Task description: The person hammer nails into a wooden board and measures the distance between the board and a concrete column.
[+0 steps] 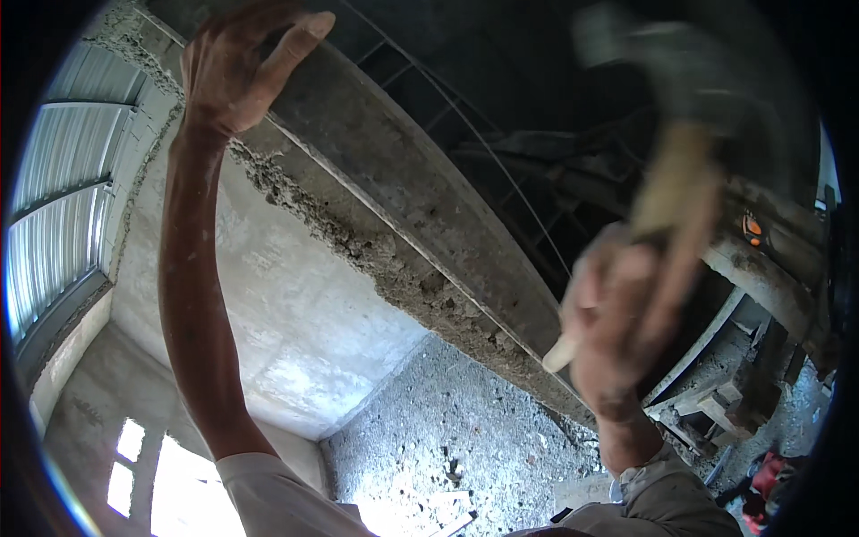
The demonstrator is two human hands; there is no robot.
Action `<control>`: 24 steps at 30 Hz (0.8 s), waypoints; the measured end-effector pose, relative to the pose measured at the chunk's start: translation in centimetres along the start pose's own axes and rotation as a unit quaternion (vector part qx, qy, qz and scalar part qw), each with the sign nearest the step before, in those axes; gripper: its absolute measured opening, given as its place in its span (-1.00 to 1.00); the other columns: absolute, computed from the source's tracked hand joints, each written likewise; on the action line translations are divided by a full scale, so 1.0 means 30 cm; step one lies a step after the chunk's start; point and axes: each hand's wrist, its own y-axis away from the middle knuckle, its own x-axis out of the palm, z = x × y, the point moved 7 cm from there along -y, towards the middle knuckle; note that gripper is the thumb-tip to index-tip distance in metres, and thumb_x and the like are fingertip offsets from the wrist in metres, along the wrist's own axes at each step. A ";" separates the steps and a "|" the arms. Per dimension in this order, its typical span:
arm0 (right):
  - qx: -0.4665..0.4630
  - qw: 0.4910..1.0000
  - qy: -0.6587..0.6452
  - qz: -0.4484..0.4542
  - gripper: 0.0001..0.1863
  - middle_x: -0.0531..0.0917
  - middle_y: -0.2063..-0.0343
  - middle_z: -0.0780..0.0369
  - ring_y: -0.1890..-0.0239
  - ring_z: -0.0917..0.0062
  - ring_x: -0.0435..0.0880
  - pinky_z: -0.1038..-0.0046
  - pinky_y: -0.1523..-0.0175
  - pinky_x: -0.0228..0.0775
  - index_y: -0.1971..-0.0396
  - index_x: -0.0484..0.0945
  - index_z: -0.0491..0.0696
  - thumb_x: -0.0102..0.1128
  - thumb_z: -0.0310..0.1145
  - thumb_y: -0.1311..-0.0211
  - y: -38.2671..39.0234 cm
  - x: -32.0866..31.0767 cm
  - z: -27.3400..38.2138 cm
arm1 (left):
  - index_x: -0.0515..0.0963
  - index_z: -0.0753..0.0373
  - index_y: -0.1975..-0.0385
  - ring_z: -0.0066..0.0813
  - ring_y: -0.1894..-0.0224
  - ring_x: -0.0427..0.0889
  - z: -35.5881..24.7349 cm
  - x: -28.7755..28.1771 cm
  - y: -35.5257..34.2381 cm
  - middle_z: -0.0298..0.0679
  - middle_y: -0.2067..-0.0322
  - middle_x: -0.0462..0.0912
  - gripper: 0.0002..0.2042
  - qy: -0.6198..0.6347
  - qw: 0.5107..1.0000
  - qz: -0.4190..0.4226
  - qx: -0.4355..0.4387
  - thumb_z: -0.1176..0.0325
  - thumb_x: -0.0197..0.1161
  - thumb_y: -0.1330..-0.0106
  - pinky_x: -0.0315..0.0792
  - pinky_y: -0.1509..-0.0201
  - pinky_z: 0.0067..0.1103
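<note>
Your right hand [617, 313] is clenched around the pale handle of a hammer [676, 183], blurred, its head at upper right. Your left hand [224, 76] lies thumb-out at the long grey board [403, 197]; its fingertips are unclear, so I cannot tell its grip. Rough mortar [394, 268] edges the board; beyond are a plastered wall [277, 251] and debris-strewn floor [412, 412].

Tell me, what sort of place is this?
Probably a building site, inside an unfinished room: crumbly, mortar-like material runs along a long board, debris litters the floor, and the right hand holds a blurred hammer.
</note>
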 end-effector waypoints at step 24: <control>-0.013 0.944 0.231 0.236 -0.39 0.68 0.16 0.05 0.42 0.54 0.72 0.48 0.37 0.62 -0.41 0.13 0.07 0.05 -0.41 -0.40 0.108 0.214 -0.144 | 0.56 0.27 0.60 -0.24 0.52 0.56 -0.006 -0.023 -0.010 -0.11 0.58 0.54 -0.43 -0.004 0.999 -0.023 0.025 -0.18 0.06 -0.37 0.39 0.44 -0.31</control>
